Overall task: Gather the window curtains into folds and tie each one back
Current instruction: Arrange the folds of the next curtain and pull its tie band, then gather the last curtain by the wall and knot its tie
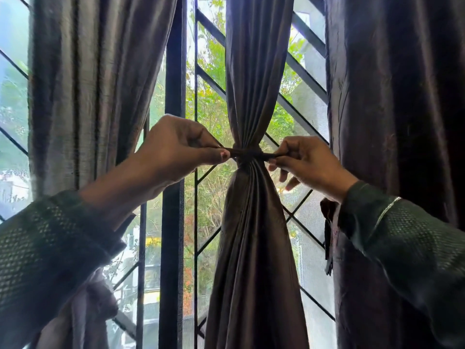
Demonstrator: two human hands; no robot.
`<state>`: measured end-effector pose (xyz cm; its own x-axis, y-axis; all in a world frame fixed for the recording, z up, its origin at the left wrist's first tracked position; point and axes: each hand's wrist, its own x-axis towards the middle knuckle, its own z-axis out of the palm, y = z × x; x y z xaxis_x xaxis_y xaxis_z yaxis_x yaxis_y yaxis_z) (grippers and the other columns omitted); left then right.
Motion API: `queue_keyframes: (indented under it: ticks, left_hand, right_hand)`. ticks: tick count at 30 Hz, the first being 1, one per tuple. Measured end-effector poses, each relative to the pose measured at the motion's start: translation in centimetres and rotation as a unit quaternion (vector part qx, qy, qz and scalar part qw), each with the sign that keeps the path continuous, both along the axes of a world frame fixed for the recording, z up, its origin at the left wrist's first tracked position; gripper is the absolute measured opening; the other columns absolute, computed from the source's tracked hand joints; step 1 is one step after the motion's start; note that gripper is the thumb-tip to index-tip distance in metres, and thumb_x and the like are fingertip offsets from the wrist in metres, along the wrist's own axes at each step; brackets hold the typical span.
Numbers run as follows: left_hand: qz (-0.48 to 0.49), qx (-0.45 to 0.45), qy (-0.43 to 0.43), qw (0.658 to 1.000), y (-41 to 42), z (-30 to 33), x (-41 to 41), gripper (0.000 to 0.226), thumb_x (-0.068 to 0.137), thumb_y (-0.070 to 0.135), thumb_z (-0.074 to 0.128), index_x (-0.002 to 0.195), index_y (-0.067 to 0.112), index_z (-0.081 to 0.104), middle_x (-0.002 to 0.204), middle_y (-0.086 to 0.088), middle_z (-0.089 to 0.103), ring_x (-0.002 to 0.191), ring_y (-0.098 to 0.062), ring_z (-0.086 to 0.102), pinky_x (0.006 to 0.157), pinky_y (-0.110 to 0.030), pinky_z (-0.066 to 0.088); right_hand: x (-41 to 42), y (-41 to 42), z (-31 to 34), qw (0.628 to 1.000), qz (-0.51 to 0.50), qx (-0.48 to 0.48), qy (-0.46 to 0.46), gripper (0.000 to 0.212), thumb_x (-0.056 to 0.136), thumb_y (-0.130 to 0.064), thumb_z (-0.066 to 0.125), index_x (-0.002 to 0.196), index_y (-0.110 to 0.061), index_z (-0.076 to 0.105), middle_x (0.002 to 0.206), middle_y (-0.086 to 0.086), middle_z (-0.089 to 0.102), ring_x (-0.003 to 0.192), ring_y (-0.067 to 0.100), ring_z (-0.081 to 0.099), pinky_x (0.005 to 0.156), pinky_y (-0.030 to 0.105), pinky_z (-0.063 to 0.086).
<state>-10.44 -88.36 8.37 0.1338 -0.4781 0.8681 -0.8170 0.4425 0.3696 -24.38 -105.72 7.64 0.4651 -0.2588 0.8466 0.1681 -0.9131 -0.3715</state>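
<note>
The middle curtain hangs in front of the window grille, gathered into tight folds and cinched at a narrow waist by a dark tie wrapped around it. Above and below the tie the cloth fans out wider.

The left hand is raised to the level of the waist, just left of it, with its grip grasping one end of the tie, pinched between thumb and curled fingers. The right hand sits just right of the waist, its grip grasping the other end between thumb and forefinger, while the lower fingers spread loosely downward. Both ends are stretched sideways, away from each other, level with the knot. Both forearms wear dark green patterned sleeves and reach up from the bottom corners.

A left curtain hangs in loose folds beside the left hand, and a darker right curtain hangs behind the right wrist, with a short dark strip dangling at its edge.
</note>
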Motion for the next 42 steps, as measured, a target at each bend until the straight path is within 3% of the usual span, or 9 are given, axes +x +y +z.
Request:
queue_keyframes:
  ticks: [9, 12, 16, 22, 26, 29, 32, 38, 42]
  left_hand:
    - [0.159, 0.008, -0.122, 0.980, -0.2, 0.3, -0.1, 0.030, 0.069, 0.028, 0.079, 0.060, 0.004, 0.065, 0.038, 0.006, 0.040, 0.036, -0.004, 0.033, 0.037, -0.011, 0.024]
    - [0.208, 0.090, -0.181, 0.957, 0.3, 1.9, -0.9, 0.044, 0.071, 0.046, 0.070, 0.057, 0.006, 0.061, 0.042, 0.002, 0.037, 0.037, -0.007, 0.031, 0.039, -0.017, 0.023]
    - [0.246, 0.066, -0.218, 0.942, 0.7, 5.7, -2.7, 0.043, 0.073, 0.052, 0.066, 0.054, 0.014, 0.062, 0.043, 0.003, 0.047, 0.039, -0.004, 0.039, 0.042, -0.017, 0.029]
    - [0.167, -0.068, -0.242, 0.953, 0.6, 11.5, -7.0, 0.030, 0.080, 0.035, 0.068, 0.058, 0.014, 0.063, 0.050, 0.002, 0.058, 0.042, 0.001, 0.047, 0.045, -0.013, 0.036]
    - [0.138, -0.111, -0.263, 0.948, -0.7, 14.0, -10.4, 0.029, 0.080, 0.033, 0.068, 0.070, 0.006, 0.068, 0.057, -0.011, 0.057, 0.048, -0.010, 0.047, 0.051, -0.022, 0.038]
    - [0.099, -0.085, -0.250, 0.959, -2.5, 15.5, -12.5, 0.027, 0.080, 0.030, 0.068, 0.081, 0.003, 0.069, 0.060, -0.009, 0.054, 0.052, -0.018, 0.052, 0.049, -0.021, 0.042]
    - [0.074, -0.068, -0.216, 0.971, -4.5, 16.9, -14.3, 0.033, 0.084, 0.029, 0.065, 0.089, -0.003, 0.065, 0.069, -0.012, 0.052, 0.056, -0.023, 0.053, 0.051, -0.028, 0.050]
    - [0.018, -0.131, -0.113, 0.985, -9.2, 20.1, -17.2, 0.030, 0.087, 0.032, 0.061, 0.073, 0.006, 0.053, 0.071, -0.008, 0.055, 0.080, -0.028, 0.066, 0.075, -0.039, 0.057]
    - [0.019, -0.203, -0.068, 0.977, -11.9, 21.9, -19.0, 0.048, 0.082, 0.044, 0.064, 0.103, 0.001, 0.058, 0.102, -0.010, 0.061, 0.101, -0.025, 0.058, 0.083, -0.025, 0.045]
  right_hand:
    - [0.2, -0.4, -0.5, 0.997, -0.018, 0.018, 0.077, 0.017, 0.087, -0.004, 0.061, 0.072, -0.013, 0.058, 0.056, -0.006, 0.063, 0.050, 0.007, 0.059, 0.038, 0.021, 0.046]
    - [-1.3, 0.0, 0.4, 0.991, -0.031, 0.001, 0.129, 0.012, 0.084, -0.006, 0.064, 0.090, -0.016, 0.062, 0.071, -0.001, 0.066, 0.064, 0.013, 0.061, 0.044, 0.023, 0.047]
    - [-3.7, 1.1, 3.5, 0.985, -0.081, -0.033, 0.148, 0.039, 0.073, -0.007, 0.076, 0.108, -0.011, 0.061, 0.100, 0.006, 0.068, 0.075, 0.020, 0.065, 0.053, 0.029, 0.050]
    - [-6.2, 3.5, 8.4, 0.952, -0.191, -0.132, 0.202, 0.023, 0.075, -0.004, 0.074, 0.079, -0.023, 0.061, 0.094, 0.001, 0.067, 0.063, 0.012, 0.056, 0.051, 0.025, 0.050]
    - [-7.4, 3.9, 11.2, 0.944, -0.249, -0.186, 0.107, 0.011, 0.080, -0.007, 0.069, 0.090, -0.010, 0.070, 0.077, 0.013, 0.071, 0.058, 0.016, 0.058, 0.045, 0.023, 0.050]
    - [-8.6, 3.3, 13.3, 0.940, -0.271, -0.208, 0.017, 0.002, 0.080, -0.017, 0.070, 0.080, -0.015, 0.071, 0.068, 0.013, 0.070, 0.050, 0.014, 0.059, 0.043, 0.021, 0.048]
    - [-10.2, 1.9, 15.3, 0.928, -0.299, -0.212, -0.072, 0.010, 0.078, -0.024, 0.071, 0.069, -0.022, 0.068, 0.071, 0.008, 0.070, 0.061, 0.017, 0.065, 0.052, 0.026, 0.052]
    - [-15.3, -2.0, 17.8, 0.885, -0.325, -0.214, -0.254, 0.010, 0.078, -0.025, 0.067, 0.070, -0.021, 0.070, 0.060, -0.007, 0.064, 0.059, 0.007, 0.059, 0.063, 0.028, 0.050]
    - [-19.3, -5.7, 19.1, 0.865, -0.371, -0.171, -0.291, 0.013, 0.079, -0.024, 0.065, 0.090, -0.021, 0.070, 0.085, 0.000, 0.069, 0.086, 0.021, 0.065, 0.084, 0.037, 0.052]
